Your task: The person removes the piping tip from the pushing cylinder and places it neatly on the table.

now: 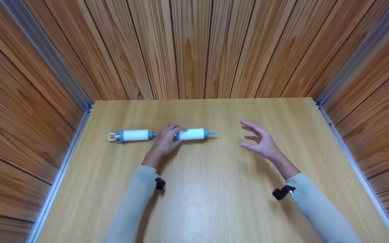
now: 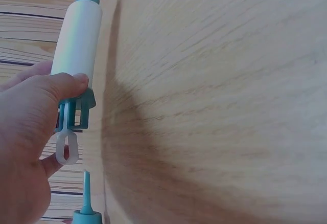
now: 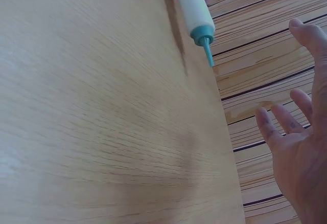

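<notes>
Two large plastic syringes with white barrels, blue-green ends and thin nozzles lie in line along the table in the head view. My left hand (image 1: pixel 166 139) grips the right syringe (image 1: pixel 191 134) near its rear collar, its nozzle pointing right. In the left wrist view the thumb presses the lower barrel, and a pale loop handle (image 2: pixel 67 147) shows below the collar. The left syringe (image 1: pixel 135 135) has its loop handle at the far left; its nozzle end is partly behind my left hand. Right of both, my right hand (image 1: pixel 260 141) is held above the table, fingers spread and gently bent, touching nothing.
The wooden table (image 1: pixel 208 195) is bounded by plank walls (image 1: pixel 191 50) at the back and both sides. Metal rails (image 1: pixel 68 158) run along its side edges. A small black camera mount (image 1: pixel 282 192) sits on each wrist over pale sleeves.
</notes>
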Demonstrator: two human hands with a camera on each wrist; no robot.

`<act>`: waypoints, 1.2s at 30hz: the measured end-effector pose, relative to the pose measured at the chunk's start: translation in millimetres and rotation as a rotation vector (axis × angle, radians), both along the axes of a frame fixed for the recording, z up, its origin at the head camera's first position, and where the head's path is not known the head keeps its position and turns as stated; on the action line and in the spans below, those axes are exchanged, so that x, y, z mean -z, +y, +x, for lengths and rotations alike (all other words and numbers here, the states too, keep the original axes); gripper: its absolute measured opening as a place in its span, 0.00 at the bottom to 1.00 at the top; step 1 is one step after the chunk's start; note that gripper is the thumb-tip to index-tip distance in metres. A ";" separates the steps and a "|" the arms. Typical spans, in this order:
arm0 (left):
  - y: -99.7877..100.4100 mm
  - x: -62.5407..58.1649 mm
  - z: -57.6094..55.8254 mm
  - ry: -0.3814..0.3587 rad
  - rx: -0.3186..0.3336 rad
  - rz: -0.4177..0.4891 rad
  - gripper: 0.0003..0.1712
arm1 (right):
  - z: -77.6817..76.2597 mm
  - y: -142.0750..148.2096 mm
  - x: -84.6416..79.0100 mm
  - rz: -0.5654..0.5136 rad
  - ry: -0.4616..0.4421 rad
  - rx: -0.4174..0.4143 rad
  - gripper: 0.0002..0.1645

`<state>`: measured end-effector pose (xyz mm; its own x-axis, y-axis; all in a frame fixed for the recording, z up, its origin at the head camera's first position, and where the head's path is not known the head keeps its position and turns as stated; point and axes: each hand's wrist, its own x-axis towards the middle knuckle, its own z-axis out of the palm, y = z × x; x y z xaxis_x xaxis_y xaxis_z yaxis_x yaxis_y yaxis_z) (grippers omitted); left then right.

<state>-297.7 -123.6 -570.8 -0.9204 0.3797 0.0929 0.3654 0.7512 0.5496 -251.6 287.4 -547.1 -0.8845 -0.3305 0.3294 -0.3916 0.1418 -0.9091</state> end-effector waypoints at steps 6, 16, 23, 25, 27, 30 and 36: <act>-2.2 -5.4 4.3 0.012 0.014 0.009 0.28 | -0.2 -3.5 6.1 0.035 -0.020 0.004 0.46; -2.0 -18.9 12.7 0.066 0.052 0.001 0.27 | -2.9 -12.9 15.2 0.023 -0.047 0.008 0.43; 3.0 -28.9 19.4 0.110 0.094 -0.050 0.28 | -1.9 -21.9 17.4 -0.023 -0.052 0.030 0.41; 4.8 -31.2 21.1 0.115 0.105 -0.063 0.28 | -1.4 -23.6 18.3 -0.026 -0.052 0.031 0.40; 6.4 -33.9 22.7 0.124 0.116 -0.076 0.28 | -0.8 -25.6 18.8 -0.023 -0.058 0.031 0.40; 8.7 -37.7 24.5 0.137 0.135 -0.074 0.29 | -0.1 -28.8 19.5 -0.026 -0.061 0.034 0.39; 12.3 -42.9 26.9 0.153 0.159 -0.044 0.29 | 0.3 -35.6 20.2 -0.061 -0.036 0.023 0.38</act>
